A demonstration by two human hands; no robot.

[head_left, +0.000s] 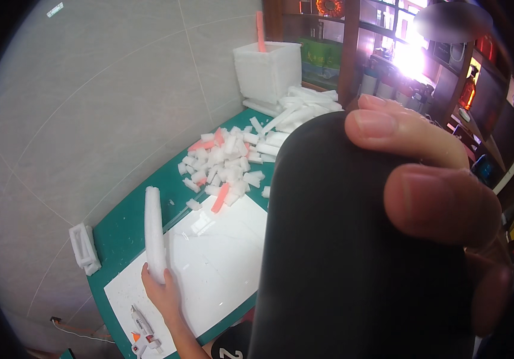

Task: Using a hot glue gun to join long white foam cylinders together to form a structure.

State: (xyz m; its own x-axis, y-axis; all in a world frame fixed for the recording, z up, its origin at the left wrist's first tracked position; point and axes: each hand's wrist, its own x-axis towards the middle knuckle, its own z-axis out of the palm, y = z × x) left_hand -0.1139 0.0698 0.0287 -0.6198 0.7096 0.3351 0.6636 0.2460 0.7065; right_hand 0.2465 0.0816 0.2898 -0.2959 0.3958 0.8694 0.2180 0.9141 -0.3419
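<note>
My left hand (162, 293) is closed around the lower end of a long white foam stick (153, 230), which stands up over the white board (221, 251). Close to the camera, a large smooth black object with a rounded top (334, 239) covers much of the right side; its kind does not show. Fingers of my right hand (430, 173) curl over it from the right. Near my left forearm lies a white glue gun (143, 329) on the board. What is behind the black object is hidden.
White and pink foam pieces (227, 158) are heaped on the green table (125, 221), with longer white strips (305, 107) behind. A white foam box (269, 72) holding a pink strip stands at the back. A small foam frame (84, 248) sits at the left edge. Shelves (352, 54) rise behind.
</note>
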